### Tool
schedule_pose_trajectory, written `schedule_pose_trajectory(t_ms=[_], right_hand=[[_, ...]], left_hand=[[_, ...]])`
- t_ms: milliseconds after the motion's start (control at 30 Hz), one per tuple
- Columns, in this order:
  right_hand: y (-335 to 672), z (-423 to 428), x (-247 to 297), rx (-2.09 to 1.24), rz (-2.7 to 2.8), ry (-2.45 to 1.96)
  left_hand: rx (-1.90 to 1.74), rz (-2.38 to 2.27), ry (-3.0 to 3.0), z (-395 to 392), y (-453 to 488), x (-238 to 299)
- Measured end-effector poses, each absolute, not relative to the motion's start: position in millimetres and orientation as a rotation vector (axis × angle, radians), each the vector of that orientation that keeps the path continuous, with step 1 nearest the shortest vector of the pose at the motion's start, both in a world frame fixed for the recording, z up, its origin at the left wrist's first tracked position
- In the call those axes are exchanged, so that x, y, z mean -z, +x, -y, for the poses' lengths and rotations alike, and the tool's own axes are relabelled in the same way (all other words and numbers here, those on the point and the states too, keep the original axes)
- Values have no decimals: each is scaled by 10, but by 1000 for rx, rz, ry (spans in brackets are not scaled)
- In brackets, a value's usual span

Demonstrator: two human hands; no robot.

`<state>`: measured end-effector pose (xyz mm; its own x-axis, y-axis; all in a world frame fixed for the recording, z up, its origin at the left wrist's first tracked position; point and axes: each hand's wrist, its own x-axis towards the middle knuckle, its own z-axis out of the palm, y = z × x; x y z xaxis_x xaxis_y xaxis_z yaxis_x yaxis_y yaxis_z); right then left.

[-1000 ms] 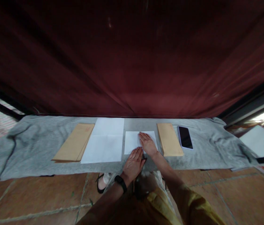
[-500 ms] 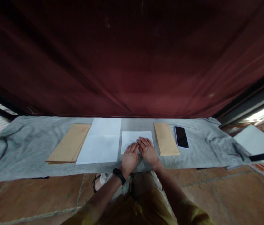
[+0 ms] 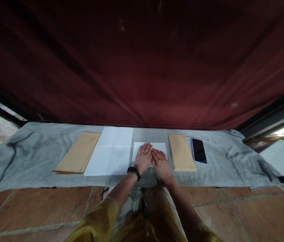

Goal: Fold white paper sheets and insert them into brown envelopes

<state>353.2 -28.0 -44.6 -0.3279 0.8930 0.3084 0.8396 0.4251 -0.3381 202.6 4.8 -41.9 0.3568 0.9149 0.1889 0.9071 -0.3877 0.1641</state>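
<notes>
A folded white sheet of paper (image 3: pixel 136 150) lies on the grey cloth in front of me. My left hand (image 3: pixel 143 157), with a black band on its wrist, rests flat on the middle of this sheet with fingers stretched out. Beside it, my right hand (image 3: pixel 160 163) also lies flat on the paper's right part, fingers extended and pointing away from me. Between them the hands cover much of the sheet's near half. To the left is a larger stack of white paper (image 3: pixel 110 154) with a crease across it.
Brown envelopes (image 3: pixel 77 153) lie at the left, partly beside the white paper. Another brown envelope stack (image 3: pixel 182 153) and a phone (image 3: pixel 199 151) sit to the right. A grey cloth (image 3: pixel 227 161) covers the table. Behind hangs a dark red curtain (image 3: pixel 142 84).
My left hand has moved forward and up the folded sheet, fingertips now near its far edge. The right hand stays on the paper, and the view has shifted slightly.
</notes>
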Motion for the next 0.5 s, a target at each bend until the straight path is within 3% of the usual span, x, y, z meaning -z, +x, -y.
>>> schedule_pose_trajectory(t_ms=[500], right_hand=[[3507,318,561,17,2031,-1726]], left_hand=[[-462,-1993,2340,15,1867,493]])
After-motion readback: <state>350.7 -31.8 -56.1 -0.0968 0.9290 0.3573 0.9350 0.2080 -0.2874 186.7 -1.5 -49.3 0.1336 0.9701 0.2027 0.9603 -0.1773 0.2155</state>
